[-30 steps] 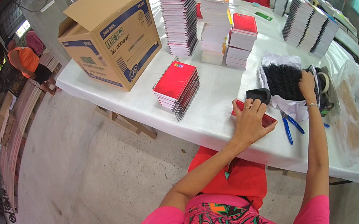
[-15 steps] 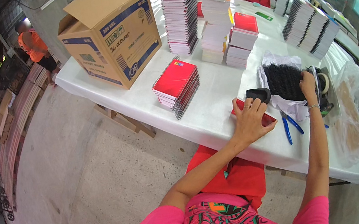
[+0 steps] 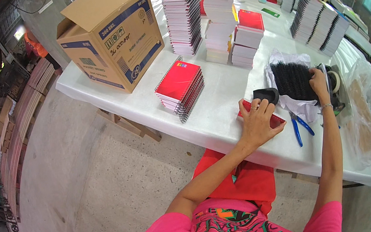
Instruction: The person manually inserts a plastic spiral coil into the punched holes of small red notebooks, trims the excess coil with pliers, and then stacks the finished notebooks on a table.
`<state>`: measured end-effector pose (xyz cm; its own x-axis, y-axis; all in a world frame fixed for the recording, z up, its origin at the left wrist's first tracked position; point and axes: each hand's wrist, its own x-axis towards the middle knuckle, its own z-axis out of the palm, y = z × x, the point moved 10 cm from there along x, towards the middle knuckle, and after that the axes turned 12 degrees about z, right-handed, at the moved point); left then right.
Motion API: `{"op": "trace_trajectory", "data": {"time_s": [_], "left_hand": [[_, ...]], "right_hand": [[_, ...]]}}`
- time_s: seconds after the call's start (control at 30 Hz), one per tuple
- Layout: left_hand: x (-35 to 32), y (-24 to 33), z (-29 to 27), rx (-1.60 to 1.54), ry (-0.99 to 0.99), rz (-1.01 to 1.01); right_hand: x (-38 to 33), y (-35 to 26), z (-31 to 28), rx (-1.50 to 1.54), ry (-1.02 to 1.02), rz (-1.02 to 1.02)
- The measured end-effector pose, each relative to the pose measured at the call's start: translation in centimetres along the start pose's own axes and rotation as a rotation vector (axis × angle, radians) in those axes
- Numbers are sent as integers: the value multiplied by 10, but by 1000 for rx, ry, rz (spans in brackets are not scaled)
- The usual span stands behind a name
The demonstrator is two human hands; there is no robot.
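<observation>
The left hand (image 3: 257, 124) is laid flat on a red notebook (image 3: 273, 120) near the front edge of the white surface (image 3: 222, 105), fingers spread and pressing rather than gripping. The right hand (image 3: 320, 85) is reached into the bundle of black spiral coils (image 3: 292, 80) lying on white wrapping just beyond; its fingers look curled onto the coils, though whether one is actually pinched cannot be told.

Judged from this, a single coil is best teased free while the notebook is kept pinned square, so its punched edge stays aligned.

Blue-handled pliers (image 3: 300, 127) are seen just right of the notebook. A dark object (image 3: 267, 95) beside the left hand is hard to identify. The notebook is largely covered by the palm, and the surface's right end is blurred by clear plastic.
</observation>
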<state>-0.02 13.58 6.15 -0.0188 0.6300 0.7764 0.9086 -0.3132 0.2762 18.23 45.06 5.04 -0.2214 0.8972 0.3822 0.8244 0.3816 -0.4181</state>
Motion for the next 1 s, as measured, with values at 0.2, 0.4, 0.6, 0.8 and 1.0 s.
{"op": "trace_trajectory", "data": {"time_s": [0.2, 0.4, 0.6, 0.8, 1.0], "left_hand": [[2, 2, 1, -11, -10, 10], [1, 3, 2, -23, -21, 28], [-6, -5, 1, -71, -65, 14], [1, 0, 6, -195, -61, -29], [-1, -6, 3, -183, -66, -59]], "right_hand": [[-3, 1, -4, -190, 73, 7], [4, 13, -16, -69, 39, 52], [1, 9, -20, 81, -31, 157], [2, 14, -51, 21, 147, -79], [-55, -66, -62, 312, -105, -75]]}}
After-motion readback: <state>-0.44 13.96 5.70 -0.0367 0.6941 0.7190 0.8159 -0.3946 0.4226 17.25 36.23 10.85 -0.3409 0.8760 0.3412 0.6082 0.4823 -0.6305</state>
